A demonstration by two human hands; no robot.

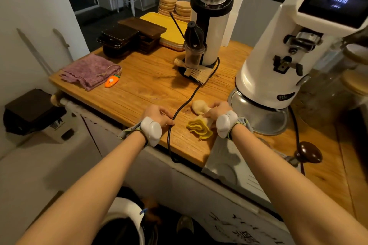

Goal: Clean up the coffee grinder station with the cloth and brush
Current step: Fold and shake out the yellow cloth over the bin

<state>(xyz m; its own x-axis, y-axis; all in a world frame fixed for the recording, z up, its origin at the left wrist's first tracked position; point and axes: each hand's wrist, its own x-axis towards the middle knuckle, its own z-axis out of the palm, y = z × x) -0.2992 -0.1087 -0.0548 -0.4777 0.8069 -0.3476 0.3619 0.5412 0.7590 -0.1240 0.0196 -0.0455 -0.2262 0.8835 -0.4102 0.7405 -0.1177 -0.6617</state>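
My right hand [217, 110] is closed on a yellow and cream cloth [200, 128] bunched on the wooden counter [139, 87], just left of the big white grinder [278, 61]. The cloth's pale end [199, 106] sticks out beyond the fingers. My left hand [159, 114] lies on the counter by the black power cable [183, 105], fingers curled against it. A wooden-handled brush [196, 74] lies at the foot of the smaller black and white grinder [212, 26], behind a black-topped blower [194, 45].
A purple cloth [91, 70] and an orange carrot-shaped gadget [111, 81] lie at the counter's left. Dark trays [131, 36], a yellow tray [171, 32] and stacked wooden coasters [175, 6] stand at the back. A dark knobbed tamper [308, 152] sits at the right front edge.
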